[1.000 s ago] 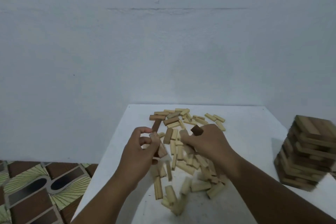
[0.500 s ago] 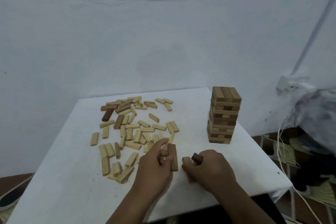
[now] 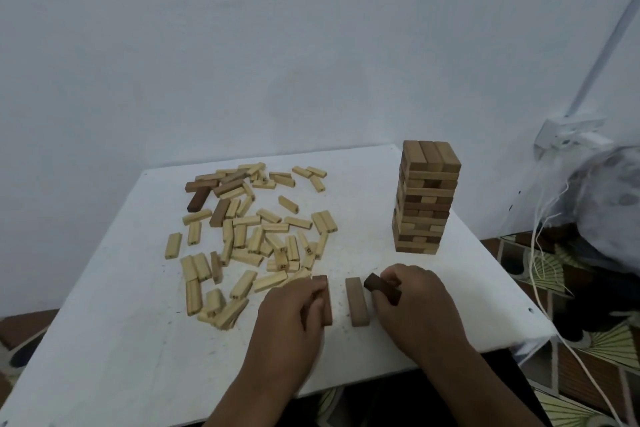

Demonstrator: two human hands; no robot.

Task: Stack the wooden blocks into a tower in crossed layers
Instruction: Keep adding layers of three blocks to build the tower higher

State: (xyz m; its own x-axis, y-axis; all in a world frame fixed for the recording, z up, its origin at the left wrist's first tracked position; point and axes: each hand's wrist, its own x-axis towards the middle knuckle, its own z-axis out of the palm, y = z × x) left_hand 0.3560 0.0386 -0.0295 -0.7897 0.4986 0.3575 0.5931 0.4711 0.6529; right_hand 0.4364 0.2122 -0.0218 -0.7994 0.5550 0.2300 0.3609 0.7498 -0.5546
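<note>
A tower of crossed wooden blocks stands at the right rear of the white table. Several loose pale and brown blocks lie scattered over the table's left half. My left hand grips a reddish-brown block that lies on the table near the front edge. Beside it, to the right, a lighter brown block lies flat and free. My right hand pinches a dark brown block, held tilted just above the table.
A pale wall rises right behind the table. To the right sit a wall socket, white cords and a bundled plastic bag over a patterned floor. The table's front edge is close under my wrists.
My view swung right, bringing the tower in. Both hands came from the block pile to the table's front. A light brown block now lies between them, set down from my right hand.
</note>
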